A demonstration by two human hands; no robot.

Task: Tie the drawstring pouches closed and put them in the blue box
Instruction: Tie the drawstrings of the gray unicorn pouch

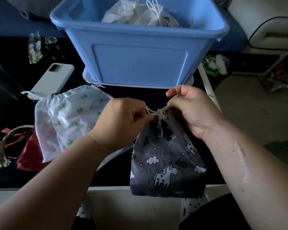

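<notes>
Looking down on a dark table (pixel 113 176) with a white front edge that runs under both forearms. Blue box (pixel 140 63) sits at the far side, centre, top open, with white pouches (pixel 140 15) inside it. A bare strip of table lies between the box and the hands. To the right the table ends and the floor is open.

Both hands are raised close together near the middle. Left hand (pixel 121 123) is knuckles-up, with fingers curled and pinching the cord (pixel 156 112). Right hand (pixel 189 110) pinches the other end, thumb towards the box.

Grey pouch (pixel 166 163) has a unicorn, cloud and star print. Its neck is gathered tight under the cord, and its lower end reaches past the front edge.

At left, cactus-print pouches (pixel 76 113) lie overlapping and flat. Red pouch (pixel 28 156) lies nearer the left edge. Phone (pixel 53 78) lies face down beside the box.
</notes>
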